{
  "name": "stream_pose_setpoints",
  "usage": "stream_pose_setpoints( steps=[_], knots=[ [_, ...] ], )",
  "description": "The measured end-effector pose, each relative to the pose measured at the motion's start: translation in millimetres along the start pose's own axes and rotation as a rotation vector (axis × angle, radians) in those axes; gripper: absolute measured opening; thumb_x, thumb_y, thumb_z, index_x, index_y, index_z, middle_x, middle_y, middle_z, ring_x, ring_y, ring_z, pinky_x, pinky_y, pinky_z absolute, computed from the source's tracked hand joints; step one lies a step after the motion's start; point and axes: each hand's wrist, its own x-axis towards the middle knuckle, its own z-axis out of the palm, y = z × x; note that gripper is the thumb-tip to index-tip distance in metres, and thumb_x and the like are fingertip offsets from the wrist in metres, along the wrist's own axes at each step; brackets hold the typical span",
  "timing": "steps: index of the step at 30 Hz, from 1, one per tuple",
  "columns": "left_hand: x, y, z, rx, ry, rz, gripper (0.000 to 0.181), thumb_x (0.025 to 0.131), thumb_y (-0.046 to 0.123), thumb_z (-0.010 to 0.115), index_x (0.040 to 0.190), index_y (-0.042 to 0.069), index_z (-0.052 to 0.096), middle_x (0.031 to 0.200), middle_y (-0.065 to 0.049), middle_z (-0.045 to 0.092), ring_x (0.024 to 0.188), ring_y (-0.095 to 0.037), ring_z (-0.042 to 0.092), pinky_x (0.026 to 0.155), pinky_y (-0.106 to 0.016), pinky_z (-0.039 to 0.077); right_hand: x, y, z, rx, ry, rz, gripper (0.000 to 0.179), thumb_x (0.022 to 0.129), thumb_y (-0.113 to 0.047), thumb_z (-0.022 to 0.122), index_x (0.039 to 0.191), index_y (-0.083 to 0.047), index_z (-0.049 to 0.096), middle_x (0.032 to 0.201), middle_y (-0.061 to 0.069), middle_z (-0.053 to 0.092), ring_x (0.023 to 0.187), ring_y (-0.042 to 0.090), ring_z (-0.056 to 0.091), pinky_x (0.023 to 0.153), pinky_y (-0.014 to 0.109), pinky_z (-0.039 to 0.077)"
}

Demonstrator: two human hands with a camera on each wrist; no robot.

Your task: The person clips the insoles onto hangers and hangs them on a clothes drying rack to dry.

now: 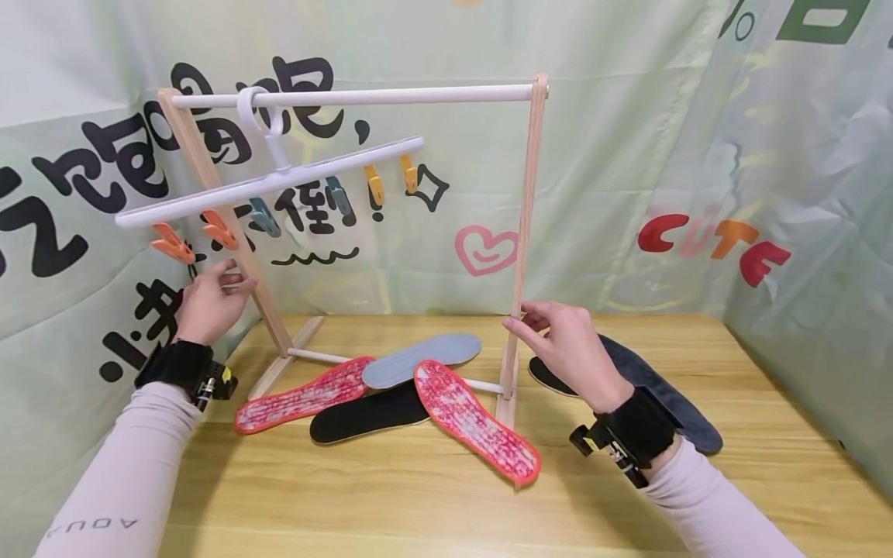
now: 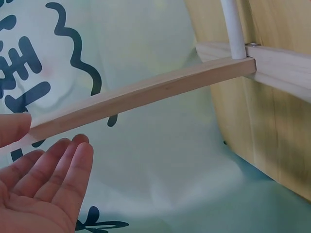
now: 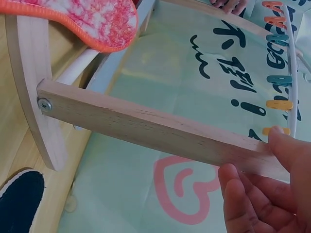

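Observation:
A wooden rack with a white top rod stands on the table. My right hand pinches its right post, with thumb and fingertips on opposite faces in the right wrist view. By the left post is my left hand; in the left wrist view its fingers are extended below the post, its thumb at the upper side. From the rod hangs a white clip hanger, tilted, with orange clips, teal clips and yellow clips, all holding nothing.
Around the rack's base lie a red-patterned insole, another red-patterned insole, a grey insole and a black insole, some overlapping. A dark blue insole lies at right, partly behind my right arm. Printed curtains surround the table.

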Motion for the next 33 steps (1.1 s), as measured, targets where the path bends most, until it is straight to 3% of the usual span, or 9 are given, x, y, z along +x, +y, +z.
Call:
stream_pose_setpoints(
  steps=[2,4,12,16,20,23,25,29,33],
  knots=[
    [0.3,2.1,0.1,-0.006,-0.006,0.026,0.056,0.112,0.032,0.054,0.154,-0.005,0.050,0.140,-0.036,0.064,0.130,-0.053,0.064,0.114,-0.068,0.045,0.7,0.1,0.6,0.000,0.006,-0.004,0.036,0.104,-0.036,0.072,0.122,-0.006,0.079,0.098,0.007,0.081,0.091,0.023,0.076,0.087,0.047,0.066],
    [0.1,3.9,1.1,-0.002,0.004,0.054,0.047,0.112,0.028,0.055,0.146,-0.005,0.057,0.136,-0.036,0.066,0.126,-0.053,0.066,0.114,-0.069,0.044,1.2,0.5,1.3,-0.003,0.012,-0.008,0.033,0.104,-0.037,0.072,0.117,-0.008,0.080,0.096,0.006,0.081,0.089,0.022,0.076,0.087,0.047,0.066],
    [0.2,6.3,3.7,0.081,0.030,0.094,0.034,0.114,0.020,0.052,0.131,-0.007,0.062,0.129,-0.036,0.069,0.113,-0.053,0.072,0.102,-0.066,0.052,0.1,0.5,2.4,0.006,0.033,-0.030,0.029,0.104,-0.033,0.072,0.111,-0.008,0.082,0.095,0.008,0.082,0.084,0.020,0.078,0.080,0.045,0.067],
    [-0.3,6.8,4.7,0.087,0.038,0.094,0.030,0.113,0.018,0.053,0.125,-0.007,0.064,0.127,-0.035,0.071,0.110,-0.051,0.074,0.098,-0.064,0.056,0.7,0.8,1.8,-0.011,0.046,-0.053,0.025,0.102,-0.030,0.075,0.109,-0.007,0.083,0.090,0.007,0.081,0.075,0.015,0.074,0.068,0.033,0.064],
    [-2.0,5.6,5.6,0.071,0.057,0.086,0.029,0.112,0.018,0.055,0.124,-0.006,0.065,0.126,-0.034,0.072,0.106,-0.048,0.076,0.077,-0.030,0.063,1.9,1.7,1.1,-0.034,0.058,-0.073,0.023,0.100,-0.028,0.076,0.108,-0.008,0.084,0.085,0.006,0.079,0.067,0.011,0.065,0.058,0.022,0.050],
    [-4.3,5.8,6.5,0.053,0.056,0.082,0.028,0.112,0.019,0.056,0.123,-0.006,0.066,0.124,-0.034,0.073,0.105,-0.047,0.077,0.065,-0.006,0.046,1.9,3.1,-0.2,-0.041,0.063,-0.076,0.023,0.100,-0.028,0.076,0.109,-0.008,0.084,0.086,0.006,0.079,0.066,0.012,0.063,0.056,0.022,0.047],
    [-6.0,6.5,7.5,0.045,0.053,0.087,0.026,0.112,0.018,0.056,0.119,-0.006,0.065,0.123,-0.034,0.073,0.105,-0.047,0.076,0.064,-0.002,0.040,1.7,5.2,-1.5,-0.040,0.065,-0.072,0.023,0.100,-0.027,0.076,0.110,-0.008,0.084,0.088,0.008,0.080,0.068,0.014,0.066,0.057,0.023,0.048],
    [-10.3,10.4,10.3,0.034,0.056,0.103,0.024,0.112,0.018,0.057,0.113,-0.005,0.064,0.119,-0.034,0.073,0.103,-0.047,0.076,0.065,-0.003,0.040,1.4,10.2,-4.8,-0.053,0.072,-0.065,0.026,0.101,-0.027,0.075,0.114,-0.007,0.083,0.092,0.010,0.081,0.075,0.017,0.073,0.063,0.025,0.056],
    [-14.3,15.3,14.3,0.066,0.101,0.155,0.023,0.111,0.016,0.059,0.110,-0.006,0.066,0.114,-0.034,0.075,0.098,-0.047,0.076,0.072,-0.021,0.051,1.1,16.2,-8.1,-0.058,0.080,-0.063,0.027,0.102,-0.026,0.074,0.116,-0.005,0.082,0.094,0.012,0.081,0.077,0.019,0.074,0.064,0.025,0.057]
  ],
)
